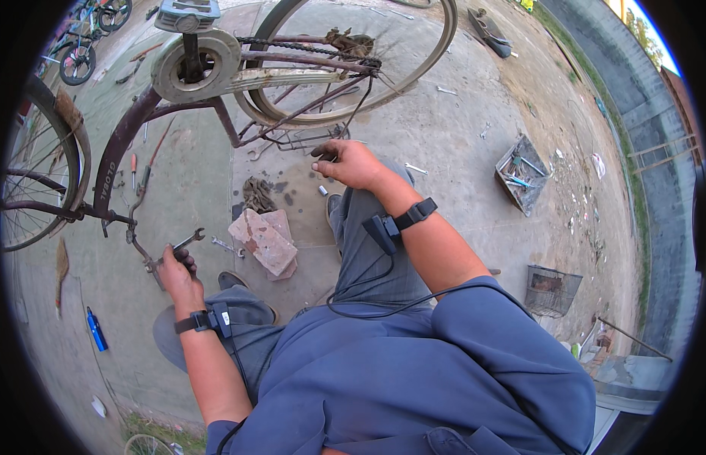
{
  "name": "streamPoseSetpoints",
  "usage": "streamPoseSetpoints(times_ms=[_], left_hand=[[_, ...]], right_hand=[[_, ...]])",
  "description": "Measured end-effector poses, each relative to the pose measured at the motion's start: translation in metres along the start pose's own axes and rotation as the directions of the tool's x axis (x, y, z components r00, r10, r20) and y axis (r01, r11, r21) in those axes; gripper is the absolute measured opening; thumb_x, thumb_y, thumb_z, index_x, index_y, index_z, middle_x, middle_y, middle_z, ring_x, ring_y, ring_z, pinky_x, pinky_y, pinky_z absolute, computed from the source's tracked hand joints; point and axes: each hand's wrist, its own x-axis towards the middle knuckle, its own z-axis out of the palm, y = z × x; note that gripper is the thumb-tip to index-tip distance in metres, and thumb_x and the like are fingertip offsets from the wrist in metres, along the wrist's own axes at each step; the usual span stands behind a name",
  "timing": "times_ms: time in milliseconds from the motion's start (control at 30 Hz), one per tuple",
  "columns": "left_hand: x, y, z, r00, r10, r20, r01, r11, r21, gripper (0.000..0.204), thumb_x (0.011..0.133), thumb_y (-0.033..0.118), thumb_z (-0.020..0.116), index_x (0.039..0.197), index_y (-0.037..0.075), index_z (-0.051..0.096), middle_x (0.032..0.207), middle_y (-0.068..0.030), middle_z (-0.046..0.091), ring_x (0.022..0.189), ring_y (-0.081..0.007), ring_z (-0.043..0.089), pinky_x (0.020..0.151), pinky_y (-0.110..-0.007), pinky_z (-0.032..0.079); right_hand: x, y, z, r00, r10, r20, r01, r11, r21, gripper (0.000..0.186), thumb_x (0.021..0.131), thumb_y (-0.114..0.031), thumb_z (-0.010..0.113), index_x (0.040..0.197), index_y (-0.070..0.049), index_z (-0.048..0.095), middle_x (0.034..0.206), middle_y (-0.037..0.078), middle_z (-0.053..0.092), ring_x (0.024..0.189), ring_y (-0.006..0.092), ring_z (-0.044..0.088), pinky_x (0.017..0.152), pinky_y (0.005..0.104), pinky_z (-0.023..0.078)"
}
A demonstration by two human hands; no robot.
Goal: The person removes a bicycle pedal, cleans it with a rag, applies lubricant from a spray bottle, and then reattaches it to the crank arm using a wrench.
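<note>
An upside-down bicycle with a dark purple frame (125,135) stands in front of me. My left hand (181,277) is closed around an open-end wrench (192,239), its jaw pointing up and right, beside the bicycle's handlebar (145,254). Over my right knee, my right hand (350,164) has its darkened fingers curled in toward the thumb; whatever they hold, if anything, is hidden. Above it are the bicycle's rear wheel (441,53) and its rack (296,139). A small metal socket (322,190) lies on the ground below that hand.
Between my feet lie a reddish stone block (263,241), a dark rag (258,195) and another wrench (225,244). A tray of tools (523,174) and a wire basket (552,290) sit to the right. At left are a screwdriver (133,171), a brush (61,269) and a blue bottle (96,330).
</note>
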Motion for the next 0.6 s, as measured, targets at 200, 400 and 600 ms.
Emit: streamPoseSetpoints(times_ms=[200,400,600], left_hand=[[-0.013,-0.011,0.029,0.991,-0.008,0.133,-0.013,0.988,0.157,0.025,0.1,0.028,0.055,0.086,0.008,0.056,0.067,-0.0033,0.059,0.051,-0.0123,0.053,0.045,-0.027,0.039],[-0.009,-0.057,0.067,0.948,-0.174,0.268,0.043,0.9,0.433,0.018,0.102,0.022,0.055,0.092,0.007,0.053,0.068,-0.0036,0.059,0.051,-0.0106,0.053,0.045,-0.026,0.043],[0.016,-0.075,0.083,0.842,-0.426,0.33,0.088,0.713,0.696,0.012,0.1,0.015,0.056,0.096,0.004,0.053,0.071,-0.0058,0.062,0.054,-0.0118,0.057,0.049,-0.027,0.048]], right_hand=[[0.011,-0.029,0.031,0.979,-0.162,0.127,0.16,0.987,0.026,0.039,0.087,-0.019,0.075,0.119,0.0,0.067,0.101,0.013,0.074,0.086,0.0177,0.069,0.079,0.0319,0.056],[0.044,-0.02,0.091,0.917,-0.057,0.394,0.074,0.997,-0.026,0.041,0.079,-0.029,0.074,0.113,-0.007,0.07,0.093,0.016,0.073,0.085,0.0341,0.07,0.077,0.0415,0.054],[0.071,-0.009,0.104,0.898,0.04,0.438,-0.095,0.99,0.103,0.043,0.078,-0.033,0.075,0.113,-0.009,0.07,0.093,0.015,0.073,0.088,0.0349,0.07,0.078,0.0437,0.054]])
